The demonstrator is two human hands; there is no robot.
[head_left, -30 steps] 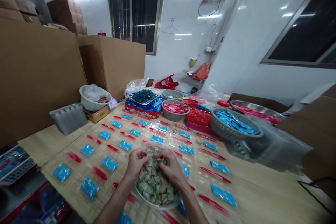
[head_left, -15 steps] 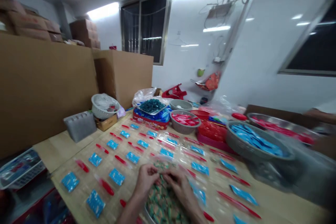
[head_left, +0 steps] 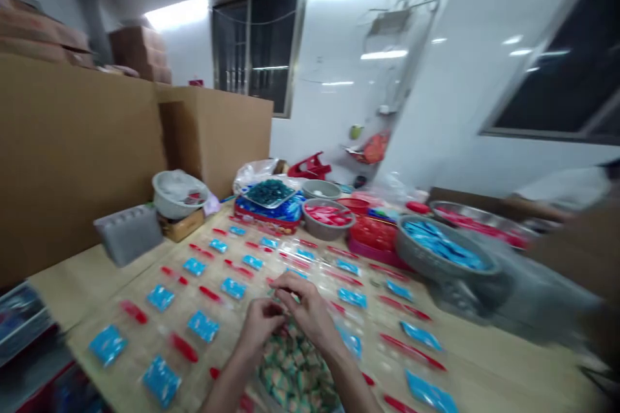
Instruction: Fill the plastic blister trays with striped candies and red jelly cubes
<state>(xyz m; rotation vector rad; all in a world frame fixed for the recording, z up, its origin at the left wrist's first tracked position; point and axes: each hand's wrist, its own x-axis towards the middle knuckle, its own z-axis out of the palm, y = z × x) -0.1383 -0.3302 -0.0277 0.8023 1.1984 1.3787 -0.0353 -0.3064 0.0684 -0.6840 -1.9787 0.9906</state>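
Fingers (head_left: 290, 281) bunched narrow, can't tell what's held — green-and-tan pieces (head_left: 296, 371) near 6 o'clock, no clear long axis, left hand (head_left: 260, 324) nearer than right hand (head_left: 309, 310).

A single head-worn camera looks forward and down over the counter (head_left: 518, 352), slightly tilted, with the hands (head_left: 306, 311) close below it at the near side; its wide view reaches the wall (head_left: 317, 132) and window (head_left: 274, 45) at the far side.
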